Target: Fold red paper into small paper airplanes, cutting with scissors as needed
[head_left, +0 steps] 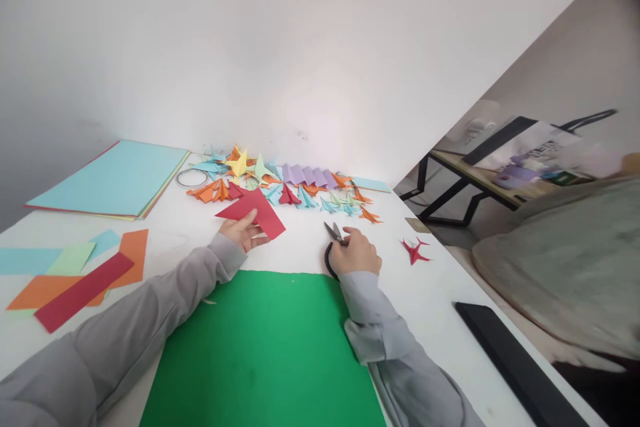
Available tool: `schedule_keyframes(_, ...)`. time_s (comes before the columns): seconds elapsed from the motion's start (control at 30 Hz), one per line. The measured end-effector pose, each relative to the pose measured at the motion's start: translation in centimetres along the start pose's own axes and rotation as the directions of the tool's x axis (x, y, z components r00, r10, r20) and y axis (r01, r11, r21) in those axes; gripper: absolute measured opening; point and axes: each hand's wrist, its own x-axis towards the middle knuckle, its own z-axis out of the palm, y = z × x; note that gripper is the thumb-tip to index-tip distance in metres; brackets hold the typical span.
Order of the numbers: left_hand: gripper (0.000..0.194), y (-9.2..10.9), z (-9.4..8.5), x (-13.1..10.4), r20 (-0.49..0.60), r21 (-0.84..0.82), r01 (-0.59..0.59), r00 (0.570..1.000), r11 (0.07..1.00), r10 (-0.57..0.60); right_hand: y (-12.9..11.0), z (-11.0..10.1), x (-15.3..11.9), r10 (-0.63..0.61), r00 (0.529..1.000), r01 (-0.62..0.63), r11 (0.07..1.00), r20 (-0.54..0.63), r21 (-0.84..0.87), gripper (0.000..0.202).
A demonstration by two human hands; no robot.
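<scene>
My left hand (pixel 243 230) is closed on a piece of red paper (pixel 263 213), thumb on top, held just above the white table. In my right hand (pixel 357 253) is a pair of scissors (pixel 334 233) with dark handles. Their blades point up and away and stand slightly apart, clear of the red paper. Below both hands lies a large green sheet (pixel 265 347). Behind the hands sit many folded paper planes (pixel 289 195) in several colours, with a purple pleated strip (pixel 310 176) among them. A lone red paper plane (pixel 415 252) lies right of my right hand.
At the back left is a stack of coloured sheets (pixel 110 177), blue on top, beside a thin ring (pixel 192 177). Loose coloured strips (pixel 83 290) overlap at the left. A black bar (pixel 515 360) lies along the right edge. Beyond stands a low table (pixel 480 180) with a bag.
</scene>
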Motion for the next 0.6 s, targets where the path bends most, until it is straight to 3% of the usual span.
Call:
schedule_keyframes(0.1,0.007,0.6,-0.3,0.1,-0.01,-0.053,-0.009,1.0,0.999,0.009,0.8,0.2,-0.6,-0.039,0.999,0.035,0.969,-0.011,-0.246,0.042)
schedule_keyframes(0.2,0.008,0.8,-0.3,0.1,-0.015,-0.086,-0.02,1.0,0.996,0.019,1.2,0.6,-1.3,-0.154,0.988,0.156,0.938,0.03,-0.31,0.038)
schedule_keyframes(0.37,0.007,1.0,-0.3,0.2,-0.098,-0.149,0.026,0.994,0.989,-0.041,1.8,0.8,-1.4,-0.201,0.978,0.205,0.869,0.057,-0.45,0.033)
schedule_keyframes(0.5,0.011,1.0,0.0,0.1,-0.031,-0.086,0.088,0.995,0.992,-0.091,1.7,0.9,-0.9,-0.273,0.958,0.283,0.872,0.084,-0.398,0.032)
schedule_keyframes(0.6,0.011,1.0,0.2,-0.2,-0.038,-0.078,0.103,0.994,0.992,-0.106,1.1,0.8,-0.4,-0.227,0.972,0.236,0.946,0.064,-0.221,0.04)
